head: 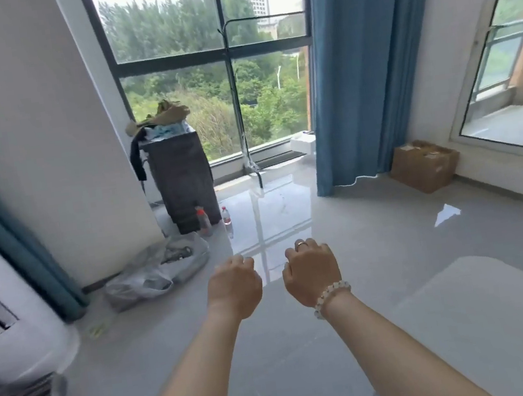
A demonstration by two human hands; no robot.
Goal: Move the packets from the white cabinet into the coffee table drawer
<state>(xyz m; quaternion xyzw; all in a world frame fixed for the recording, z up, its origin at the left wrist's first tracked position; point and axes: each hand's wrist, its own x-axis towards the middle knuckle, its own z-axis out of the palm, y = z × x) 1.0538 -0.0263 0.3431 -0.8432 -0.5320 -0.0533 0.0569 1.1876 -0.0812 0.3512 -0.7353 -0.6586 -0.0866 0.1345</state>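
Both hands reach forward side by side, apart from each other and above the floor. The left hand [234,289] and the right hand [313,274] show their backs, fingers curled under, and nothing can be seen in either. The right one wears one ring [301,244] and one pale bead bracelet [331,298] at the wrist. Where the packets lie cannot be told from this view.

Just right of the right forearm lies one pale grey flat surface with a rounded corner [485,318]; what it belongs to is unclear. One crumpled clear plastic bag [160,271] sits on the glossy grey tiled floor [305,341] to the left of the hands, with dark, indistinct contents. Beyond it, two small plastic bottles stand upright near each other: a red-capped brownish bottle [204,221] and a clear bottle with a red label [226,215]. Both stand at the foot of one tall dark grey stand [184,181], whose top carries a heap of paper and cloth [163,121].

One brown cardboard box [423,165] rests against the right wall, beside one long blue curtain [362,68] that hangs to the floor. One white floor-standing air conditioner [5,331] fills the left edge. Between bag, stand, curtain and box the floor lies open up to the large dark-framed window [164,27].
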